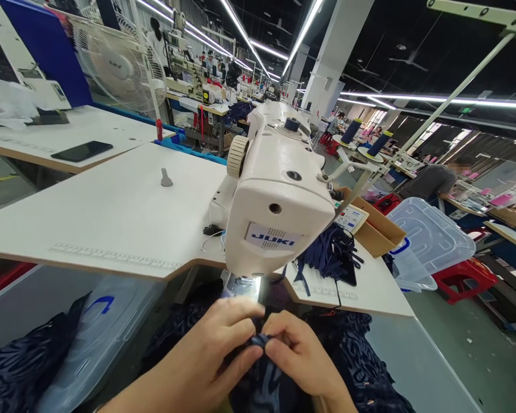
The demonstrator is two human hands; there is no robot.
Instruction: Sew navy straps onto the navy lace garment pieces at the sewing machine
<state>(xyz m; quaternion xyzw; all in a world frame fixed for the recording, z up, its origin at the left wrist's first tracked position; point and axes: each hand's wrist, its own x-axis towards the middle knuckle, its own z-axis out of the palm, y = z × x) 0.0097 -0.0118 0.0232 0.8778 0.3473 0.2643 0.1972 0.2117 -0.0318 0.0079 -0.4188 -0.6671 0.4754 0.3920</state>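
Observation:
Both of my hands meet just in front of a white sewing machine (279, 201). My left hand (223, 338) pinches the edge of a dark navy patterned fabric (262, 384) between thumb and fingers. Close against it, my right hand (294, 347) grips the same edge with thumb and forefinger. The fabric hangs down from the fingertips, and more of it spreads on both sides below the table edge. Above my left fingers the machine's lit needle area (245, 285) shows, though the needle itself cannot be made out.
Navy fabric strips (329, 252) lie right of the machine, by a cardboard box (376, 226). A clear plastic bin (430, 241) sits on a red stool (466, 278). At left are a phone (81, 151), a fan (116, 63) and a clear lid (98, 338). A person (430, 179) bends at right.

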